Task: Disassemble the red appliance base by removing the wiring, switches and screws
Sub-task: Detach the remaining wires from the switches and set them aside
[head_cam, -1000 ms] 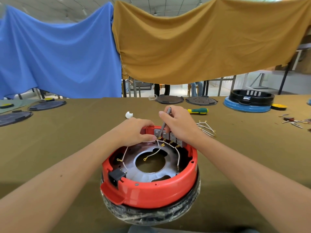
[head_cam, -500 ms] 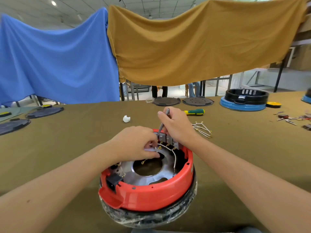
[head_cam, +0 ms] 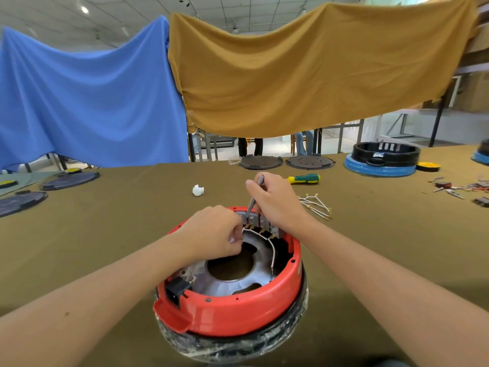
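Note:
The red appliance base (head_cam: 238,311) lies upside down on a black, plastic-wrapped lower part, close to me on the table. A row of grey switches (head_cam: 262,221) sits at its far inner wall, with white wires (head_cam: 267,242) running from them over the metal plate. My right hand (head_cam: 275,200) grips a thin grey tool (head_cam: 254,197) whose tip meets the leftmost switch. My left hand (head_cam: 214,234) is inside the base and pinches a white wire end beside the switches. A black socket (head_cam: 176,290) sits in the near left wall.
Removed white wires (head_cam: 316,203) lie right of the base. A green and yellow screwdriver (head_cam: 304,178) and a white plastic piece (head_cam: 198,190) lie beyond it. Dark round lids, a black and blue base (head_cam: 383,160) and small parts (head_cam: 460,189) lie farther out.
My left hand drew back from the red rim into the base and now pinches a wire end. The right hand stayed at the switches with the tool. The view rose slightly.

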{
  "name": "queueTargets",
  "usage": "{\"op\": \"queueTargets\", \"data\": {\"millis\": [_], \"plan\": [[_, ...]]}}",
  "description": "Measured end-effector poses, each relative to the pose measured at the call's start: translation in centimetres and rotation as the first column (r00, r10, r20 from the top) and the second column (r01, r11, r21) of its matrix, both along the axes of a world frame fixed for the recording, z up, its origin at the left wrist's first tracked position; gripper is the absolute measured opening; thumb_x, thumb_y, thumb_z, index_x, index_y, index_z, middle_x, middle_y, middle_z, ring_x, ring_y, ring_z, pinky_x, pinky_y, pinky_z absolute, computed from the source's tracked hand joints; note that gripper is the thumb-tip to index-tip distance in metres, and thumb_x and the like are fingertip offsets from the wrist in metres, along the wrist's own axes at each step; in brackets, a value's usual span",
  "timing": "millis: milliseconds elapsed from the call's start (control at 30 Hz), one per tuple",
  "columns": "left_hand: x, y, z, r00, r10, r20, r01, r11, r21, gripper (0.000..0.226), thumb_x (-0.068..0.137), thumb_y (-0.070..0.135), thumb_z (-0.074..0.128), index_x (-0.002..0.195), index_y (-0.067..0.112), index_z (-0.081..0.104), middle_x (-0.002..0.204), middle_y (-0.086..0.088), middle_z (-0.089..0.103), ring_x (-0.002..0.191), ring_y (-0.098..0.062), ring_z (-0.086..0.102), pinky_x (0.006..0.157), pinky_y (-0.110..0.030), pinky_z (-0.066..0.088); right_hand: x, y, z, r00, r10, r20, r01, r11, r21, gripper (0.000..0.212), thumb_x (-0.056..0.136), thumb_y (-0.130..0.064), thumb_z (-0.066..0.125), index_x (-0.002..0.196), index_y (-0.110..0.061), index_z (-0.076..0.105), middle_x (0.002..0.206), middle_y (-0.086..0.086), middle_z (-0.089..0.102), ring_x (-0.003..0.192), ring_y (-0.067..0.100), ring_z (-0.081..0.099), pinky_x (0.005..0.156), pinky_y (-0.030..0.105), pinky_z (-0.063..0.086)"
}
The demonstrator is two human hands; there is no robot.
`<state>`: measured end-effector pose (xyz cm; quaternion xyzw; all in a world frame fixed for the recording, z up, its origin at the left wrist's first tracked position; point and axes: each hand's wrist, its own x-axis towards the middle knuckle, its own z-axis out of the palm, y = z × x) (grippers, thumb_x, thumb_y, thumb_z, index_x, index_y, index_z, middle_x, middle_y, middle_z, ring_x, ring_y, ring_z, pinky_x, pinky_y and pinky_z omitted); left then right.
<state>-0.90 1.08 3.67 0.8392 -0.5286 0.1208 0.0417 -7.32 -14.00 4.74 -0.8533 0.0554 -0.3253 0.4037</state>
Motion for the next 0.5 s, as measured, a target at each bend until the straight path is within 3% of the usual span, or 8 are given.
{"op": "queueTargets", "data": {"millis": [133,233,367,500], "plan": [[-0.3,0.1,0.1,0.996,-0.013,-0.085,0.011,1.0,-0.028,0.011,0.075,0.027,0.064,0.072,0.028,0.053,0.059,0.016,0.051,0.064,-0.008,0.052,0.064,-0.028,0.046,0.1,-0.1,-0.1,1.0,-0.008,-0.005,0.008,1.0,-0.005,0.035,0.099,-0.023,0.051,0.078,0.005,0.051,0.066,0.016,0.064,0.068,0.03,0.065,0.07,0.048,0.053],[0.2,0.8,0.2,0.971,-0.004,-0.237,-0.014,0.997,-0.077,0.01,0.075,0.02,0.068,0.071,0.024,0.06,0.055,0.013,0.055,0.055,-0.003,0.051,0.059,-0.025,0.045,0.3,-0.2,-0.2,1.0,-0.006,-0.005,0.006,1.0,-0.013,0.033,0.099,-0.024,0.051,0.073,-0.004,0.05,0.059,0.007,0.061,0.063,0.026,0.063,0.068,0.045,0.052],[0.2,1.4,0.3,0.902,-0.058,-0.427,-0.003,0.99,-0.142,0.013,0.082,0.017,0.072,0.073,0.02,0.063,0.057,0.01,0.056,0.051,-0.002,0.048,0.055,-0.018,0.039,0.5,-0.4,-0.3,1.0,0.006,0.002,-0.006,1.0,0.0,0.032,0.099,-0.024,0.051,0.071,-0.009,0.047,0.059,0.008,0.062,0.063,0.027,0.065,0.065,0.043,0.052],[-0.2,1.4,1.7,0.794,-0.149,-0.589,0.055,0.983,-0.174,0.011,0.087,0.016,0.071,0.079,0.011,0.065,0.065,-0.006,0.065,0.056,-0.009,0.059,0.056,-0.019,0.046,0.5,-0.4,-0.4,1.0,0.014,0.011,-0.014,1.0,-0.003,0.034,0.1,-0.027,0.051,0.072,-0.008,0.047,0.06,0.012,0.065,0.052,0.012,0.06,0.062,0.037,0.05]]}}
